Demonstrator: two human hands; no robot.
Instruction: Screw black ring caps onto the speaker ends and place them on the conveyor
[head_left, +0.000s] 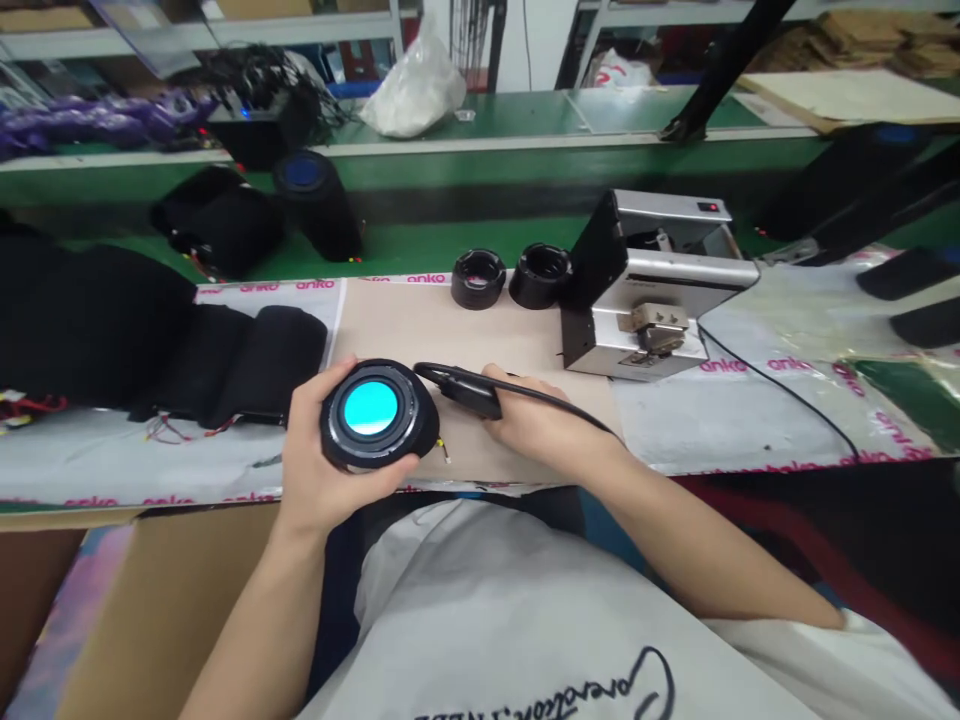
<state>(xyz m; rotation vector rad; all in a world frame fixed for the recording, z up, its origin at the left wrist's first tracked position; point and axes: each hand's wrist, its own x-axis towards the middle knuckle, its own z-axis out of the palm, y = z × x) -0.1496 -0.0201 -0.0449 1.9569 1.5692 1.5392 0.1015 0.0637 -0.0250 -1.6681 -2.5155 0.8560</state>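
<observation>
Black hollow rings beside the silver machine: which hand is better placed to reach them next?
Probably the right hand: closer to those rings, though holding a black cabled tool; the left hand holds a black cyan-topped cylinder.

Cylinder (371, 408): underside hidden; left hand (319, 460) has some fingers out of sight behind it. Right hand (532, 420): some fingers hidden beneath palm and plug (472, 393). Cable (562, 403): lost from view at forearm. Shirt (525, 590): lettering cut by bottom edge. Purple bundle (112, 122): blurred, cropped left. Machine (682, 272): marking too small to read.
</observation>
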